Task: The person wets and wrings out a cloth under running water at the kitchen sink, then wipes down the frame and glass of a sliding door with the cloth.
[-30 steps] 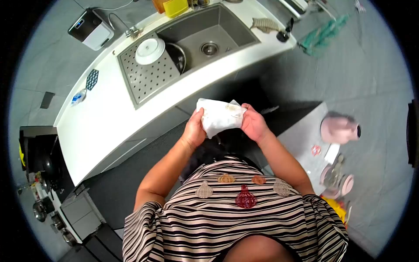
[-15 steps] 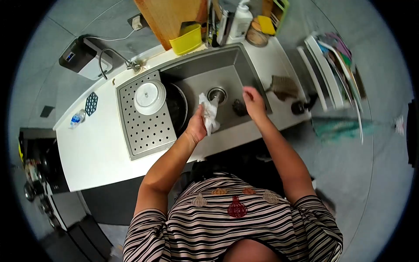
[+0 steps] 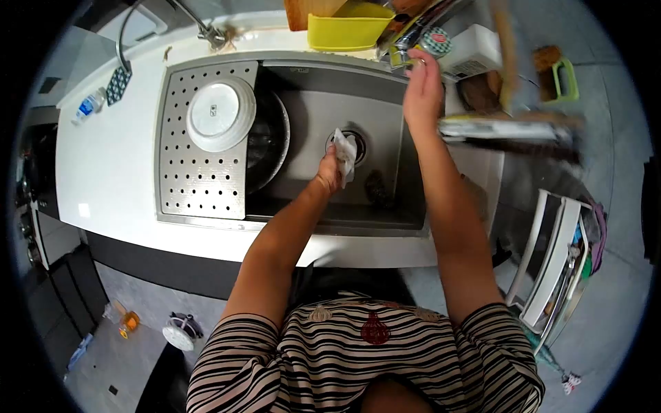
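Over the sink (image 3: 303, 113), the left hand (image 3: 330, 171) pinched a white cloth (image 3: 348, 155), probably light and limp, best gripped mid-bunch; the right hand's (image 3: 423, 96) hold was unclear.

A white cloth (image 3: 346, 162) in the left hand (image 3: 330, 171) hides part of the sink drain (image 3: 361, 146), while a perforated board (image 3: 200, 182) covers one side of a dark pan (image 3: 267, 151). The top edge crops the faucet (image 3: 212, 34) and a wooden board (image 3: 308, 12). Blur smears a long, pale-edged object (image 3: 509, 129) beside the right forearm (image 3: 441, 186); whether the right hand (image 3: 422, 93) grips anything is hard to say. The mark on the upturned bowl (image 3: 220, 113) is too small to read.
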Tool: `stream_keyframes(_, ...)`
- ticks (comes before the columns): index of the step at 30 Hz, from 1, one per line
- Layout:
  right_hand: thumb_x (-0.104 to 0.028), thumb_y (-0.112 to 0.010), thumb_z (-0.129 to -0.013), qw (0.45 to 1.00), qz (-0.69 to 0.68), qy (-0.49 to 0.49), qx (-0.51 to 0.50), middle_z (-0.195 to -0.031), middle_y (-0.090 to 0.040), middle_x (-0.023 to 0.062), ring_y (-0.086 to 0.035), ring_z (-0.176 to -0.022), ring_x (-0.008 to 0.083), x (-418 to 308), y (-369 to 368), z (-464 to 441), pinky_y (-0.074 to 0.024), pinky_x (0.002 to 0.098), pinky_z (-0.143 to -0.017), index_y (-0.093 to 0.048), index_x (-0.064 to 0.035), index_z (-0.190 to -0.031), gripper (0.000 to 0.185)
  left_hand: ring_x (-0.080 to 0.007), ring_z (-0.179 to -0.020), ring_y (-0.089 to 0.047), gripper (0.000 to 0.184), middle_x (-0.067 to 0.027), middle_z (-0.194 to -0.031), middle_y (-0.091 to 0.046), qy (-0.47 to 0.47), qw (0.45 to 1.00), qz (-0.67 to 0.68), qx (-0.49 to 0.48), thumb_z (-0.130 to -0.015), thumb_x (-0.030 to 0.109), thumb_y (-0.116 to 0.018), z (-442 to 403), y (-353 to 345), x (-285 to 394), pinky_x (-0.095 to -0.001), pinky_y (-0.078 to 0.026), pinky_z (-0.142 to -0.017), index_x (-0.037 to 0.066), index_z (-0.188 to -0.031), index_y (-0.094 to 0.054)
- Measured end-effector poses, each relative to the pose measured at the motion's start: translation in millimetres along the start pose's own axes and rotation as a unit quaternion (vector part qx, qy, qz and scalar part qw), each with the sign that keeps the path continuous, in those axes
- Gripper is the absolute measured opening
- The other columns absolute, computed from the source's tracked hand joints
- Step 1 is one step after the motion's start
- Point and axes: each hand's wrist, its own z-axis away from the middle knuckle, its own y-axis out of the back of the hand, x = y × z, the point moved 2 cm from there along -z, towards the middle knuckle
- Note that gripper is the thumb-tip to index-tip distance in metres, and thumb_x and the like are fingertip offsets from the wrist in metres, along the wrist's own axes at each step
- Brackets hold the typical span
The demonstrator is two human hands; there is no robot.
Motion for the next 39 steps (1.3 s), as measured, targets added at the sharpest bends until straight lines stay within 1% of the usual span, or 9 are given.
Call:
stream_keyframes(3, -0.021, -0.04, -0.093, 0.997, -0.012, 0.037, 0.062, -0.124, -0.047, 0.0063, -0.043, -0.113, 0.0157, 27, 1, 43, -0.0355, 0.0333, -0.093, -0.039, -0.0061, -0.129, 0.039, -0.0272, -0.116, -0.042, 0.056, -0.0109, -0.129, -0.044, 0.006, 1.0, 0.027, -0.015, -0.093, 0.05, -0.027, -43, 10, -9, -0.0411, -0.03, -0.1, 0.008, -0.13, -0.037)
stream_keyframes(9, -0.041, -0.043, -0.092, 0.875, -0.04, -0.466, -0.125, -0.127, -0.046, 0.012, -0.045, -0.115, 0.0237, 180, -46, 187, -0.0337, 0.0357, -0.097, -0.043, -0.0041, -0.128, 0.051, -0.0261, -0.115, -0.046, 0.05, -0.0109, -0.125, -0.048, -0.004, 0.991, 0.107, -0.08, -0.094, 0.041, -0.029, -40, -10, 12, -0.0397, -0.034, -0.098, 0.005, -0.126, -0.041)
stream_keyframes(13, -0.046, -0.041, -0.091, 0.804, -0.151, -0.538, -0.204, -0.127, -0.046, 0.0088, -0.045, -0.113, 0.0208, 189, -60, 194, -0.037, 0.034, -0.092, -0.042, -0.0054, -0.129, 0.056, -0.0265, -0.107, -0.051, 0.045, -0.0122, -0.117, -0.053, 0.022, 0.998, 0.051, -0.039, -0.094, 0.035, -0.029, -44, -4, 18, -0.0391, -0.039, -0.094, 0.004, -0.122, -0.045)
stream_keyframes(20, -0.052, -0.047, -0.087, 0.84, -0.191, -0.491, -0.127, -0.105, -0.056, 0.0043, -0.053, -0.094, 0.0167, 185, -72, 193, -0.0418, 0.0323, -0.083, -0.051, -0.0051, -0.116, 0.056, -0.0263, -0.106, -0.052, 0.043, -0.0131, -0.116, -0.054, 0.057, 0.995, 0.061, -0.06, -0.092, 0.032, -0.028, -52, 10, 9, -0.0382, -0.039, -0.094, 0.002, -0.119, -0.046)
stream_keyframes(23, -0.046, -0.052, -0.087, 0.779, -0.198, -0.575, -0.154, -0.09, -0.058, 0.0015, -0.054, -0.08, 0.0148, 199, -86, 208, -0.0448, 0.0307, -0.074, -0.055, -0.0042, -0.105, 0.046, -0.0265, -0.105, -0.052, 0.044, -0.0131, -0.115, -0.054, 0.006, 0.997, 0.046, -0.068, -0.094, 0.034, -0.029, -67, 23, 6, -0.0393, -0.038, -0.095, 0.002, -0.116, -0.048)
stream_keyframes(27, -0.04, -0.056, -0.086, 0.833, -0.058, -0.534, -0.135, -0.075, -0.056, 0.0015, -0.051, -0.068, 0.0136, 178, -92, 207, -0.0452, 0.0303, -0.062, -0.054, -0.0048, -0.087, 0.036, -0.0203, -0.082, -0.055, 0.048, -0.0072, -0.091, -0.059, -0.042, 0.998, -0.027, 0.038, -0.089, 0.05, -0.044, -81, 51, 5, -0.0345, -0.046, -0.074, 0.006, -0.103, -0.057)
stream_keyframes(32, -0.028, -0.055, -0.084, 0.916, 0.136, -0.179, -0.333, -0.068, -0.059, 0.0149, -0.057, -0.063, 0.0315, 91, -120, 211, -0.0457, 0.0369, -0.06, -0.055, -0.0024, -0.076, 0.027, -0.0193, -0.074, -0.052, 0.053, -0.0061, -0.083, -0.059, -0.183, 0.927, -0.239, 0.223, -0.09, 0.054, -0.038, -106, 55, -21, -0.0338, -0.045, -0.068, 0.006, -0.094, -0.06)
stream_keyframes(35, -0.028, -0.054, -0.084, 0.957, 0.126, -0.128, -0.229, -0.072, -0.059, 0.02, -0.055, -0.066, 0.0387, 148, -121, 205, -0.045, 0.0418, -0.06, -0.056, -0.0023, -0.075, 0.028, -0.0247, -0.089, -0.055, 0.061, -0.0109, -0.105, -0.058, 0.147, 0.988, 0.033, 0.04, -0.089, 0.058, -0.032, -122, 65, -34, -0.0381, -0.045, -0.077, 0.004, -0.107, -0.054)
stream_keyframes(39, -0.03, -0.053, -0.084, 0.899, 0.298, -0.238, -0.214, -0.072, -0.059, 0.0214, -0.056, -0.067, 0.0405, 159, -112, 177, -0.0445, 0.0447, -0.061, -0.055, -0.0018, -0.077, 0.03, -0.0288, -0.096, -0.053, 0.067, -0.0145, -0.111, -0.055, 0.094, 0.992, 0.026, 0.08, -0.088, 0.061, -0.032, -77, 25, -9, -0.0395, -0.044, -0.083, 0.001, -0.113, -0.051)
